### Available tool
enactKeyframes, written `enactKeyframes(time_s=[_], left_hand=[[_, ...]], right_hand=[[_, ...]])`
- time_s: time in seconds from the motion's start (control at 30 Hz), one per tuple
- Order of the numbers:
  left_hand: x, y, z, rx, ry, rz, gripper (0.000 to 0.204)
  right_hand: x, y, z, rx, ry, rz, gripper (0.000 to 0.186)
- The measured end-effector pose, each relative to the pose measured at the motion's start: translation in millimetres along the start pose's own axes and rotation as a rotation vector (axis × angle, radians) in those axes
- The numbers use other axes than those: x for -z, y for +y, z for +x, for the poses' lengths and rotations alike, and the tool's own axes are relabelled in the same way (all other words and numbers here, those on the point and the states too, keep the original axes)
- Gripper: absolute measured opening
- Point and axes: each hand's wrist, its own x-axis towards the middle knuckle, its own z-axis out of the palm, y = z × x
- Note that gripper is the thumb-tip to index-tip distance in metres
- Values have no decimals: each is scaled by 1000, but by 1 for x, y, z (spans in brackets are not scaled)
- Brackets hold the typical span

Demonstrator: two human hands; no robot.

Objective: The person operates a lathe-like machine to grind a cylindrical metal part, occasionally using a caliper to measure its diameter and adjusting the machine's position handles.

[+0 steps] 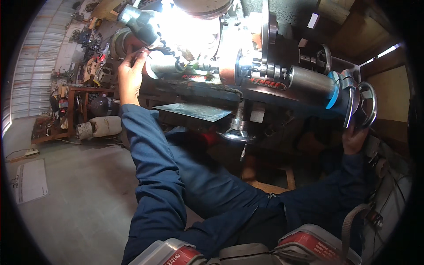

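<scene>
Left grip (131, 73) at matte metal cylinder (162, 64), toward machine (300, 98) left end; right grip (354, 140) at shiny round handwheel (374, 108), right end. Can't tell if either pinches.

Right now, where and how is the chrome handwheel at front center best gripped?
Probably by the small handle, approached from the wearer's side: it is slim, exposed, and juts past the rim of the chrome handwheel toward the body.

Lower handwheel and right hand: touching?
Apart. The head view shows a wide gap: the right hand is at far right, the lower handwheel near the middle.
</scene>
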Motion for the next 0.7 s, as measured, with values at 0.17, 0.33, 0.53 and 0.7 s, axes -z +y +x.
enactKeyframes(time_s=[0.17, 0.33, 0.53, 0.7], left_hand=[[-3, -1, 0, 37, 18, -98, 24], [3, -7, 0, 39, 23, -99, 24], [-1, -3, -3, 53, 43, -71, 26], [-4, 1, -1, 81, 55, -80, 26]], right_hand=[[8, -28, 2, 16, 247, -207, 42], [37, -91, 71, 3, 110, -364, 38], [49, -83, 133, -232, -352, -261, 31], [45, -23, 174, -379, -740, 117, 23]])
